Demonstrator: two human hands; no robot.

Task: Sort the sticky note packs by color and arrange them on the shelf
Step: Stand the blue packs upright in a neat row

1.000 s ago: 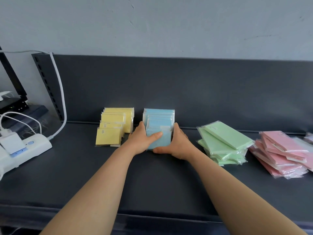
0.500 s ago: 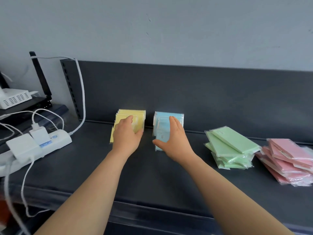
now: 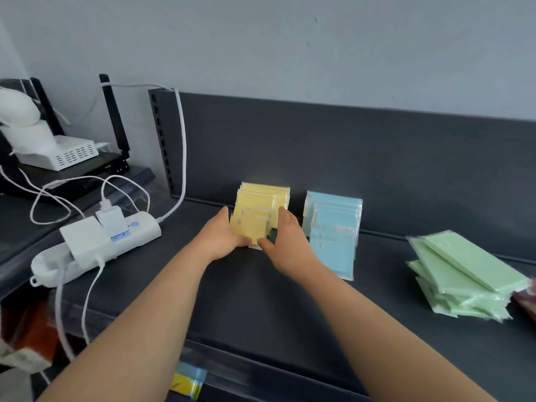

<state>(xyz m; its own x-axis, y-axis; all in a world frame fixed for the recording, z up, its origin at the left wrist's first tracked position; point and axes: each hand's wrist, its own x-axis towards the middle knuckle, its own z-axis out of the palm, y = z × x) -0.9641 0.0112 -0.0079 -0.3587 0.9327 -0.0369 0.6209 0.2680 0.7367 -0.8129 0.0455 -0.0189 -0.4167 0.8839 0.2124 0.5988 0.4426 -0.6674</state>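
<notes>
A row of yellow sticky note packs stands upright on the dark shelf, leaning toward the back panel. My left hand holds the row's left side and my right hand holds its right side, thumbs at the front pack. Just to the right stands a row of blue packs, untouched. A loose pile of green packs lies further right. A sliver of the pink packs shows at the right edge.
A white power strip with plugs and cables lies at the shelf's left end. A router and white items sit on a side surface at the left. A yellow-blue label shows below the shelf's front edge.
Both hands left the blue packs and moved left to the yellow packs, now holding that row from both sides. The view has shifted left and closer.
</notes>
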